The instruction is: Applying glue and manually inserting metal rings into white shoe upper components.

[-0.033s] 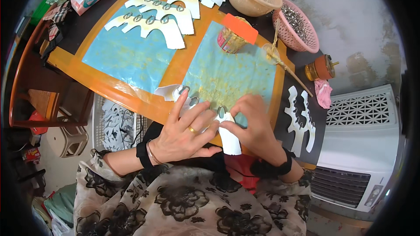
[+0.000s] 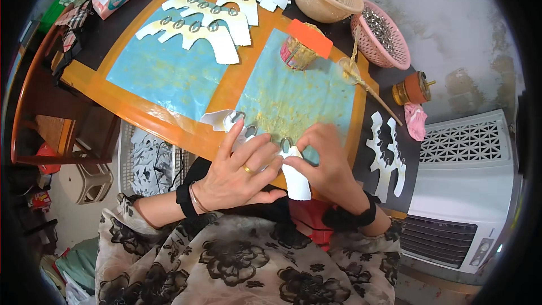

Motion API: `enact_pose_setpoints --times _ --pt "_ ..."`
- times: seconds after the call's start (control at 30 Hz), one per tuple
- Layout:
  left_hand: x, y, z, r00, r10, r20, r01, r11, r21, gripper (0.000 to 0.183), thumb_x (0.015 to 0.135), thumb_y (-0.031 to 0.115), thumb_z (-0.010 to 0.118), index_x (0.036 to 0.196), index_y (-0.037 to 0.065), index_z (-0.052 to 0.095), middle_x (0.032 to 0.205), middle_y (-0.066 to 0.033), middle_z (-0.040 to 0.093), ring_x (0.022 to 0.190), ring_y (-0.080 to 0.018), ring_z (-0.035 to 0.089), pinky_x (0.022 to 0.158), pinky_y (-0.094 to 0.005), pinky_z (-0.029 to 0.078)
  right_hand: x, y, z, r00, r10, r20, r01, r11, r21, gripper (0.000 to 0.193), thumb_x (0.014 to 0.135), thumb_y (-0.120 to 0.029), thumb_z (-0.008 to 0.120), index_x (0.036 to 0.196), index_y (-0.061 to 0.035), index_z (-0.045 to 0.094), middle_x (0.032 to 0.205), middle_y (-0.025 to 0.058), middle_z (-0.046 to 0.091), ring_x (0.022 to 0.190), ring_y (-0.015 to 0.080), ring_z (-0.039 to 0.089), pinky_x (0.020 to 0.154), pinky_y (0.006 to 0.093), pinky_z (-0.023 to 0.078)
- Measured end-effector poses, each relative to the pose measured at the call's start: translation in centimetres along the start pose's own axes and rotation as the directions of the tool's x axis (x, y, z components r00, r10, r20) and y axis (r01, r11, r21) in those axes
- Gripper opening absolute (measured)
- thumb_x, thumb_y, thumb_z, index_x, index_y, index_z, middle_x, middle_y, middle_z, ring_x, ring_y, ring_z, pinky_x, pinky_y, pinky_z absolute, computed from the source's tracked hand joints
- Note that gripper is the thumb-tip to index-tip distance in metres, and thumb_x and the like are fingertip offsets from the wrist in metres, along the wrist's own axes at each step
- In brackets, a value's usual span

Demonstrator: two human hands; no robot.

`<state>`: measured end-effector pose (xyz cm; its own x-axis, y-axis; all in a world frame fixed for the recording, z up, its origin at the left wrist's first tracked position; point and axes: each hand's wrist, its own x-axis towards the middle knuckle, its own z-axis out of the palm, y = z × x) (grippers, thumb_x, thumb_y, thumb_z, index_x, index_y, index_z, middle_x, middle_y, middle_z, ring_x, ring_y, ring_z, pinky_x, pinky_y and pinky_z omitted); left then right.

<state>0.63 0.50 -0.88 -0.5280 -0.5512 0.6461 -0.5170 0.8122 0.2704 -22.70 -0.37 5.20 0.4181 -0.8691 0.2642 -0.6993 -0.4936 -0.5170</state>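
Note:
A white cut-out strip [image 2: 297, 183] with branching tabs bends over the near edge of the table. Several oval metal rings [image 2: 286, 145] sit along its tabs. My left hand [image 2: 240, 168], with a gold ring on one finger, lies across the middle of the strip and grips it, hiding much of it. My right hand [image 2: 326, 155] has thumb and forefinger closed on the tab by the rightmost metal ring. Its other fingers are curled behind. Under both hands is a glue-stained blue sheet [image 2: 316, 101].
Finished-looking strips with rings [image 2: 209, 34] lie at the far left, two more [image 2: 389, 158] at the right. Behind stand a glue tub [image 2: 293, 55] with an orange flap, a beige basket [image 2: 322, 0] and a pink basket [image 2: 389, 51] of metal parts. A stick [image 2: 379, 100] crosses the right edge.

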Motion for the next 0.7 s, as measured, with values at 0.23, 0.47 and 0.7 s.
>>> enact_pose_setpoints --times 0.23,0.47,0.7 --pt "-0.8 -0.3 0.0 0.993 0.026 -0.111 -0.021 0.999 0.046 0.052 0.087 0.049 0.077 0.124 0.012 0.070 0.127 -0.0048 0.060 0.126 -0.0255 0.055 0.119 -0.0548 0.038 0.6 -2.0 -0.3 0.910 0.381 0.166 -0.415 0.822 0.391 0.018 0.091 -0.007 0.079 0.097 -0.0026 0.063 0.104 0.0054 0.066 0.088 0.0126 0.060 0.081 0.0297 0.048" --pt "-1.2 1.0 -0.2 0.789 -0.565 -0.241 0.240 0.645 -0.725 0.071 0.083 0.013 0.086 0.143 0.005 0.047 0.131 -0.0142 0.055 0.119 -0.0262 0.056 0.102 -0.0404 0.046 2.3 -3.6 -1.2 0.924 0.332 -0.192 -0.054 0.607 0.793 0.013 0.100 0.003 0.068 0.104 0.0004 0.056 0.115 0.0143 0.065 0.102 0.0141 0.063 0.092 0.0294 0.052" --pt "8.1 2.3 -1.4 0.789 -0.548 0.279 0.102 -0.331 -0.938 0.053 0.095 0.005 0.076 0.141 0.004 0.050 0.129 -0.0057 0.062 0.113 -0.0123 0.062 0.097 -0.0309 0.053 3.5 -4.4 -0.2 0.850 0.179 -0.495 0.199 0.761 0.617 0.017 0.097 0.006 0.069 0.103 0.0018 0.054 0.117 0.0174 0.064 0.106 0.0167 0.064 0.094 0.0302 0.052"
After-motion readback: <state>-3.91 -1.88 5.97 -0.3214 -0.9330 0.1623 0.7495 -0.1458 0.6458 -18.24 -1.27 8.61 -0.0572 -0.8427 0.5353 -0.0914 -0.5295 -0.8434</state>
